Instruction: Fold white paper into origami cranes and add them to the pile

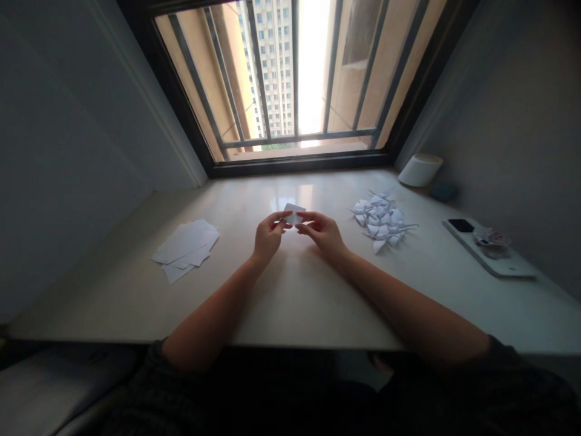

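A small folded piece of white paper [295, 209] is held up over the middle of the table, between my two hands. My left hand [269, 234] pinches its left side with thumb and fingers. On the other side, my right hand [323, 231] grips the right edge in the same way. The fingertips hide part of the paper's lower half. Off to the left lies a loose stack of flat white paper sheets [188, 242]. To the right is a heap of folded white paper pieces [381, 219] with pointed ends.
The white table [281, 303] runs up to a barred window [295, 145]. At the right stand a white cup-like container [421, 169] and a small dark object [443, 192] near the wall. A pale flat device [492, 257] carries a coiled item [492, 237].
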`<state>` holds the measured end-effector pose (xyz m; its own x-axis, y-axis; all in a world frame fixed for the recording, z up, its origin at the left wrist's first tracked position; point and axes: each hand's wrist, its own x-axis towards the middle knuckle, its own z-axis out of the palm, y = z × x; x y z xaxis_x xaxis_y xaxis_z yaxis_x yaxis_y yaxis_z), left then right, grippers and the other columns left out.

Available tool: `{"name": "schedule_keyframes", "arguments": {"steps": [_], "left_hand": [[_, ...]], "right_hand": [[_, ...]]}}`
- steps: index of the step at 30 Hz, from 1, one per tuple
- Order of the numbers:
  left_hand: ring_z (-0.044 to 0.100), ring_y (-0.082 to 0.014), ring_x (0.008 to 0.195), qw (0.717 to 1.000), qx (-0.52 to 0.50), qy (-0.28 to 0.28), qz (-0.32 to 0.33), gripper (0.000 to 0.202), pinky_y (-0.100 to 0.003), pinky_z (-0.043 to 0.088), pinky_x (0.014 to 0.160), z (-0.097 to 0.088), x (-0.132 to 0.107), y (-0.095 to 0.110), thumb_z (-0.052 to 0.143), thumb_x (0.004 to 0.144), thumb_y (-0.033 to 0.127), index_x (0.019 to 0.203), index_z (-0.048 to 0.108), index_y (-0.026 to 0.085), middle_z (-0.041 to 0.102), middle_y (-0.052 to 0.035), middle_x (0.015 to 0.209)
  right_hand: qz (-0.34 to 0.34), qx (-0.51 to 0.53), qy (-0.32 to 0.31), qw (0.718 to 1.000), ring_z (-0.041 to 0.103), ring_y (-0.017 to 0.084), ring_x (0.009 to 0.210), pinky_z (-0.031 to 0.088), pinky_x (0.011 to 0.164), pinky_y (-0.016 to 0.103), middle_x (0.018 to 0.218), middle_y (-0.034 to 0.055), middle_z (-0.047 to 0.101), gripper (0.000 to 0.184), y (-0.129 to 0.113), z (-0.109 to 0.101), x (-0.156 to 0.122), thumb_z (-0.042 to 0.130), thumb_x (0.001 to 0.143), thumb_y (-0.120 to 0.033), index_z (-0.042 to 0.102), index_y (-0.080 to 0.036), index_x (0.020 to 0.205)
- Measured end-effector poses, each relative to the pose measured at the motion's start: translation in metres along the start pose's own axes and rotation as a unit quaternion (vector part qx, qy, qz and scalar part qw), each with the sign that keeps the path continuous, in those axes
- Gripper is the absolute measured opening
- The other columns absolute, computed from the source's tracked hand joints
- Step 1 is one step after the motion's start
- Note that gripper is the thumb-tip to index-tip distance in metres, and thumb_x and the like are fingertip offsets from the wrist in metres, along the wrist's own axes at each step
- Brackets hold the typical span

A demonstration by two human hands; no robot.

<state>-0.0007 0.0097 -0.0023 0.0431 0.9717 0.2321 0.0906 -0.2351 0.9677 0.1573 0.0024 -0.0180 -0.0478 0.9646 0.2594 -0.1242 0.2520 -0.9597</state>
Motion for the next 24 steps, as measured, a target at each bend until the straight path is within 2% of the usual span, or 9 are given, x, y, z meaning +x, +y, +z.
{"name": "schedule_keyframes", "arguments": {"steps": [5, 9, 14, 19, 24], "left_hand": [[0.067, -0.0169, 0.077, 1.000, 0.003, -0.012, 0.002, 0.026, -0.028, 0.050, 0.069, 0.0023, -0.0023, 0.0003, 0.058, 0.080, 0.023, 0.101, 0.072, 0.020, 0.073, -0.0053, 0.089], [0.067, -0.0172, 0.078, 1.000, -0.009, -0.026, 0.008, 0.026, -0.028, 0.050, 0.069, 0.0038, -0.0032, 0.0003, 0.061, 0.080, 0.027, 0.103, 0.072, 0.019, 0.074, -0.0065, 0.092], [0.069, -0.0203, 0.085, 0.998, -0.035, -0.051, 0.017, 0.035, -0.032, 0.051, 0.078, 0.0050, -0.0046, 0.0000, 0.072, 0.075, 0.035, 0.105, 0.072, 0.018, 0.074, -0.0090, 0.100], [0.069, -0.0233, 0.093, 0.998, -0.043, -0.037, 0.026, 0.034, -0.036, 0.050, 0.088, 0.0056, -0.0064, 0.0002, 0.075, 0.071, 0.037, 0.100, 0.074, 0.018, 0.074, -0.0092, 0.101], [0.068, -0.0221, 0.089, 0.999, -0.027, -0.020, 0.017, 0.035, -0.035, 0.049, 0.086, 0.0063, -0.0079, 0.0013, 0.075, 0.071, 0.041, 0.098, 0.075, 0.019, 0.075, -0.0083, 0.096]], "right_hand": [[0.007, -0.017, -0.004, 1.000, 0.066, 0.017, 0.069, 0.052, 0.067, 0.031, 0.074, 0.0019, 0.070, 0.036, 0.0031, -0.0028, 0.0024, 0.078, 0.065, -0.047, 0.071, -0.022, 0.090], [-0.001, -0.016, 0.046, 0.999, 0.063, 0.016, 0.065, 0.050, 0.066, 0.030, 0.069, 0.0020, 0.070, 0.029, 0.0036, -0.0025, 0.0039, 0.077, 0.066, -0.047, 0.072, -0.020, 0.076], [-0.012, 0.018, 0.082, 0.996, 0.061, 0.014, 0.063, 0.047, 0.064, 0.028, 0.063, 0.0004, 0.067, 0.028, -0.0016, -0.0007, 0.0031, 0.073, 0.070, -0.046, 0.071, -0.019, 0.071], [-0.011, 0.021, 0.098, 0.995, 0.056, 0.012, 0.059, 0.043, 0.060, 0.026, 0.059, -0.0002, 0.065, 0.029, -0.0046, 0.0009, 0.0020, 0.073, 0.070, -0.047, 0.070, -0.018, 0.066], [-0.004, 0.021, 0.122, 0.992, 0.055, 0.012, 0.059, 0.043, 0.059, 0.026, 0.060, -0.0002, 0.065, 0.027, -0.0043, 0.0012, 0.0026, 0.075, 0.067, -0.046, 0.072, -0.019, 0.069]]}}
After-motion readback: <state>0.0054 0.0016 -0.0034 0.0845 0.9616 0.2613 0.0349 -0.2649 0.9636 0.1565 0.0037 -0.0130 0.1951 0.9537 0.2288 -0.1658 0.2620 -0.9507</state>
